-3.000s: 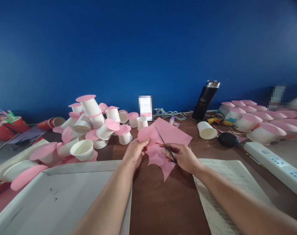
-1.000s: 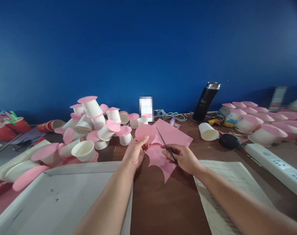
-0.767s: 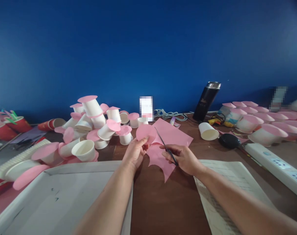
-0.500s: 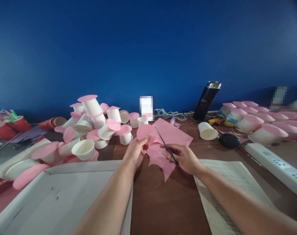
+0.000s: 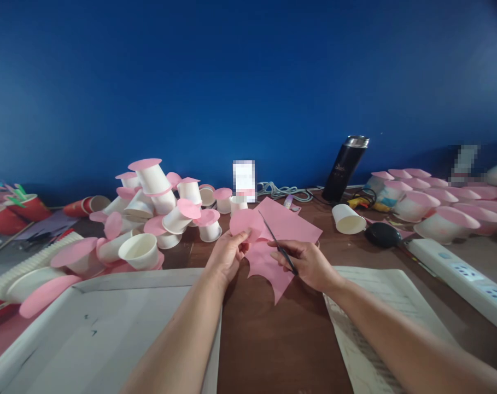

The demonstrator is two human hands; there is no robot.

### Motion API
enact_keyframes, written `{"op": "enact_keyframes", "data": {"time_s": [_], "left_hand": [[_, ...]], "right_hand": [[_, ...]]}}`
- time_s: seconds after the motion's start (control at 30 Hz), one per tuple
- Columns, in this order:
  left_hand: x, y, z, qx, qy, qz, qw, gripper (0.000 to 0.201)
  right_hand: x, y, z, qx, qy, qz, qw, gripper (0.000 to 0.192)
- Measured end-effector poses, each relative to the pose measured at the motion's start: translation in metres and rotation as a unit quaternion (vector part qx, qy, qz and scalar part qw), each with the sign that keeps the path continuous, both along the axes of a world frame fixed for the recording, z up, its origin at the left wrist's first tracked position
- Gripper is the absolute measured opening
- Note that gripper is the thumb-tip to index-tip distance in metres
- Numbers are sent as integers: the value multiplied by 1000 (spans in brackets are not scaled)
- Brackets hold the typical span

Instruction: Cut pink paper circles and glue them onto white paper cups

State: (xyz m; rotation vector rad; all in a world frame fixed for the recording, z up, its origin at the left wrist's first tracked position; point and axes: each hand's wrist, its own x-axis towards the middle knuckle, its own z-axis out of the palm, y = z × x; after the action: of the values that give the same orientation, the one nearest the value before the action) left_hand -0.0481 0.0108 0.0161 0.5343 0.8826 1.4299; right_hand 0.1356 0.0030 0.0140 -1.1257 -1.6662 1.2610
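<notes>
On my feed, from the left: my left hand (image 5: pixel 227 256), its grip clamped on the lower edge of a pink paper circle (image 5: pixel 245 222), most of which extends up beyond the hand. Next, scissors (image 5: pixel 287 258) slant up-left to the circle's right edge, over a pink sheet (image 5: pixel 293 220). Then my right hand (image 5: pixel 310 264), its grip wrapped around their handles.

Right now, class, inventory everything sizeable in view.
Rounded paper: one, pink, centre
Scissors: one, black, centre
Cut paper: uncertain, pink, centre
Paper cups: many, white, around
Discs: many, pink, on cups
Red cups: several, red, left
Flask: one, black, back
Screen: one, white, back
Power strip: one, white, right
Written paper: uncertain, pale, right
Panel: one, white, front-left
Wall: one, blue, back
Table: one, brown, below
Left hand: one, on rounded paper
Right hand: one, on scissors
</notes>
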Motion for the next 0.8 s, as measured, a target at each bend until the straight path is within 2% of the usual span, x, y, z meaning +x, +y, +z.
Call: {"op": "enact_keyframes", "data": {"time_s": [0.3, 0.47, 0.8], "left_hand": [[0, 1, -1, -2, -5, -5, 1000, 31], [-1, 1, -2, 1, -2, -5, 1000, 30], [-1, 1, -3, -2, -7, 6, 1000, 29]], "right_hand": [[4, 1, -8, 24, -17, -3, 1000, 55], [4, 1, -5, 27, -27, 0, 999, 53], [2, 3, -4, 9, 15, 1, 1000, 48]]}}
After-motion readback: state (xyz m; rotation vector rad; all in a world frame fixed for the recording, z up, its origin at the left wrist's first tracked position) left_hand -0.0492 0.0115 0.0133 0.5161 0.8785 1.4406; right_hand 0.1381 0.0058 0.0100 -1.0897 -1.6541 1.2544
